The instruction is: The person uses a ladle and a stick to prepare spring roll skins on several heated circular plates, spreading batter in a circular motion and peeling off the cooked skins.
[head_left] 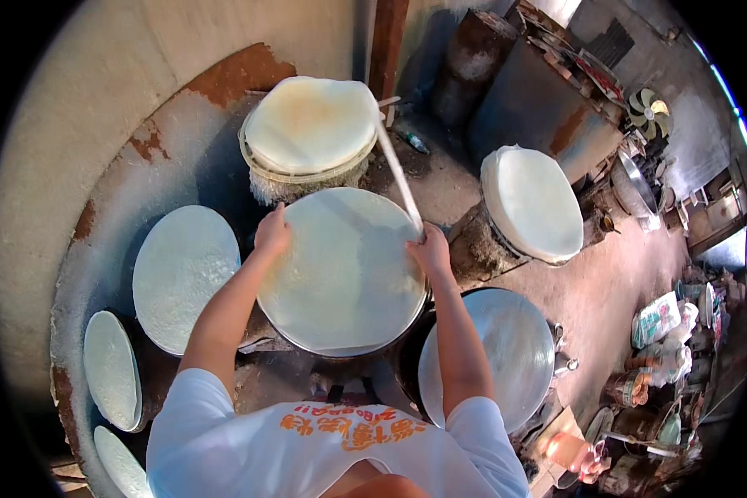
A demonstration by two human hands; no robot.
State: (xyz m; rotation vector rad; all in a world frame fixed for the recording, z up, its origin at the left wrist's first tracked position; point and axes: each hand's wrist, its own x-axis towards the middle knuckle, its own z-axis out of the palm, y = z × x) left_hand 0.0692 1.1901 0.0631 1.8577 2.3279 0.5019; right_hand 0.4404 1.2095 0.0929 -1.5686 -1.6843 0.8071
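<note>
A thin, pale round pancake (349,282) covers a large round griddle (349,355) in front of me, the griddle's dark rim showing along the near edge. At its upper left edge my left hand (272,232) is closed, the fingertips partly hidden, seemingly pinching the pancake's edge. My right hand (431,249) is closed at the right edge. From it a long pale stick (400,178) slants up and away to the left, blurred. Just beyond, a stack of pale pancakes (311,124) rests on a round woven tray (307,176).
To the right, a second pale stack (531,203) stands on a round support. A bare metal griddle (490,353) is near my right arm. Pale-coated discs (187,278) line the curved wall at left. A fan (649,114), bags (656,319) and a pink-orange jug (568,452) lie farther right.
</note>
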